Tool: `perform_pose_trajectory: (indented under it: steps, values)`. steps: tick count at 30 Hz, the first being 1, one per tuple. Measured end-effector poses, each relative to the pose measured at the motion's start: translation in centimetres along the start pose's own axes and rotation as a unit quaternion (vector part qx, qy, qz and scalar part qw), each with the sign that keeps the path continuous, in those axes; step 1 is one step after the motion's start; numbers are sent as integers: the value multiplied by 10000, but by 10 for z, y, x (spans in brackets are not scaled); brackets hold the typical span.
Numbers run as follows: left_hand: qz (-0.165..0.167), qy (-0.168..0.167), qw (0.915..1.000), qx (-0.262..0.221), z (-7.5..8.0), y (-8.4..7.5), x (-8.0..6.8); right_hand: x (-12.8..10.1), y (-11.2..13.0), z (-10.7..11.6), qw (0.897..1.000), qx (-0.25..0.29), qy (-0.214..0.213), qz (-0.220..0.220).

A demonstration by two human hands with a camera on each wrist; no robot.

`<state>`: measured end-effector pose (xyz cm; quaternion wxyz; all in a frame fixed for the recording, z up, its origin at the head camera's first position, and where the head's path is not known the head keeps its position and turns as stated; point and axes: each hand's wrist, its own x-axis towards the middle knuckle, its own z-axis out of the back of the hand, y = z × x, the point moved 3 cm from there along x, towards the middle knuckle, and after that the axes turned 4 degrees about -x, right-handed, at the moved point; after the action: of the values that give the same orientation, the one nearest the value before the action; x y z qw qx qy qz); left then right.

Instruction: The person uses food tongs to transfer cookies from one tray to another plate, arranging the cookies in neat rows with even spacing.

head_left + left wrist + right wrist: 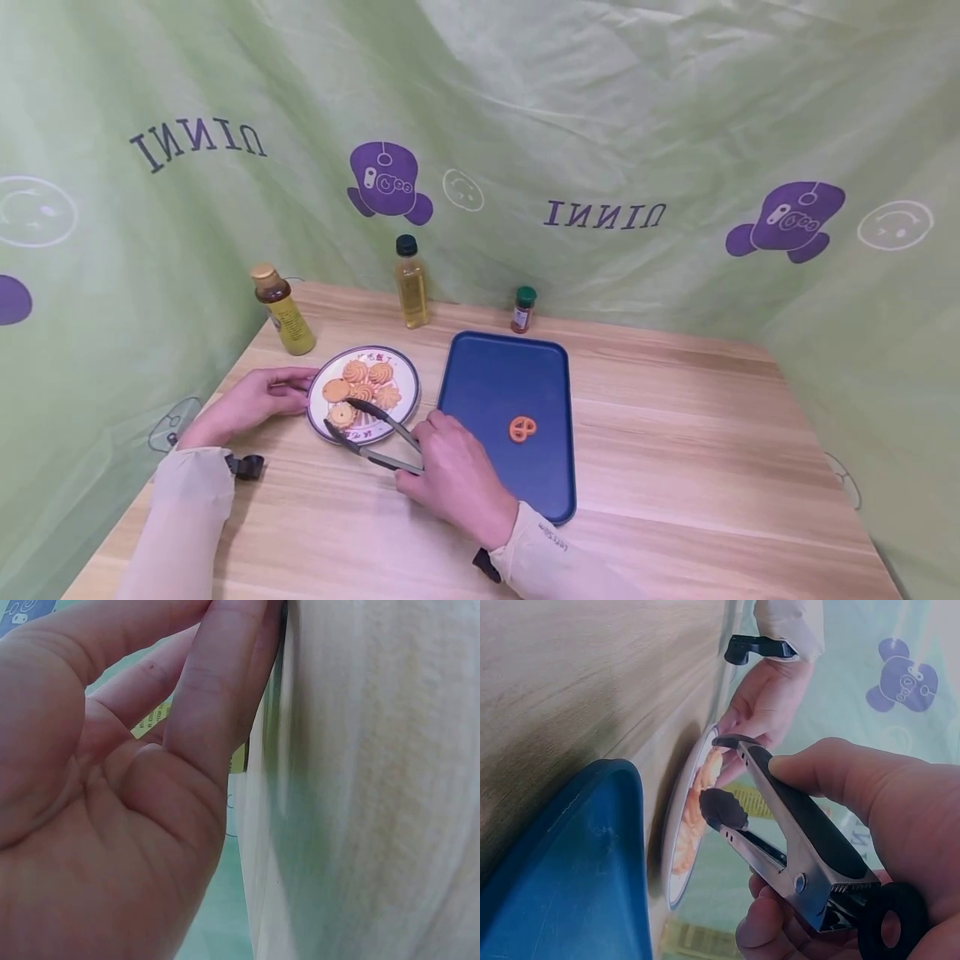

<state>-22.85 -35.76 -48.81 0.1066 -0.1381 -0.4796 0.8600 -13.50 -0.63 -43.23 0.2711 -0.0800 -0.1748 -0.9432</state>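
Already one biscuit (pixel 522 429) lies on the blue tray (pixel 480 383); several remain on the plate (pixel 405 400) near the worktop's left edge. Right hand (pixel 453 475) grips tongs (pixel 371 433) around another; left hand (pixel 251 404), fingers straight, steadies the plate.

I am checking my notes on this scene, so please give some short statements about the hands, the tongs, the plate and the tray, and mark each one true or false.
1. The right hand grips metal tongs over the plate of cookies. True.
2. The blue tray holds three cookies. False: only one pretzel-shaped cookie lies on it.
3. The left hand touches the rim of the plate. True.
4. The tongs are clamped shut on a cookie. False: their tips stand apart around a cookie on the plate, with the arms not pressed together.
5. Three bottles stand behind the plate and tray: a yellow-capped bottle, an oil bottle and a small spice jar. True.
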Motion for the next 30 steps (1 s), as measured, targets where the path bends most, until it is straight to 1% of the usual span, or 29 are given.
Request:
perform_pose_trajectory:
  steps: [11,16,21,26,30]
  values:
    - [145,2,9999,-79,-2,1,1,1,-1,-1,9999,28,122,-74]
    - [327,1,9995,-6,-1,-1,0,-1,-4,0,9997,192,113,-101]
    - [283,-1,9996,25,0,-1,0,-2,-6,2,9989,400,140,-189]
    - [275,-4,9996,4,-1,0,1,-5,-10,6,9964,622,367,-448]
    - [251,-1,9997,17,0,0,1,-11,-17,10,9921,912,509,-701]
